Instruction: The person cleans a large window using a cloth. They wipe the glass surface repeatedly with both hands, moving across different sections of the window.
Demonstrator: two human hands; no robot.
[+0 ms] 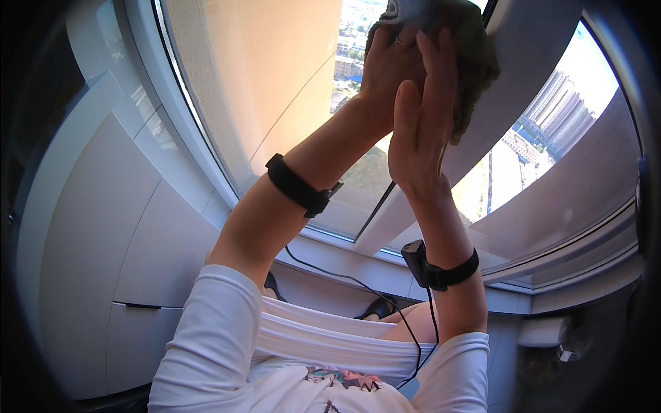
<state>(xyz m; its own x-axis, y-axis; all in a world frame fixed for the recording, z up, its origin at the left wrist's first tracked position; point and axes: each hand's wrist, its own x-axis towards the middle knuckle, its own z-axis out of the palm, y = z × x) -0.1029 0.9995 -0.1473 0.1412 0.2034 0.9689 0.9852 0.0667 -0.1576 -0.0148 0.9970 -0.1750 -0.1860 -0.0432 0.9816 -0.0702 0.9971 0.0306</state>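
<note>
Both arms reach up towards the top of the view, before tall window panes. My left hand (395, 67), with a ring on one finger, is pressed on a dark green cloth (472, 67) near the window frame. Beside it on the right, my right hand (426, 113) has its fingers extended upright and overlaps the cloth and the edge of the left hand; whether it grips the cloth is unclear. The cloth is bunched behind the hands and hangs down to their right. Each arm wears a black strap with a small device.
A white window mullion (379, 227) stands between the panes above a sill (330, 250). White cabinets (150, 242) line the left side. A black cable (361, 284) hangs across the body. At lower right, a white object (542, 332) lies in shadow.
</note>
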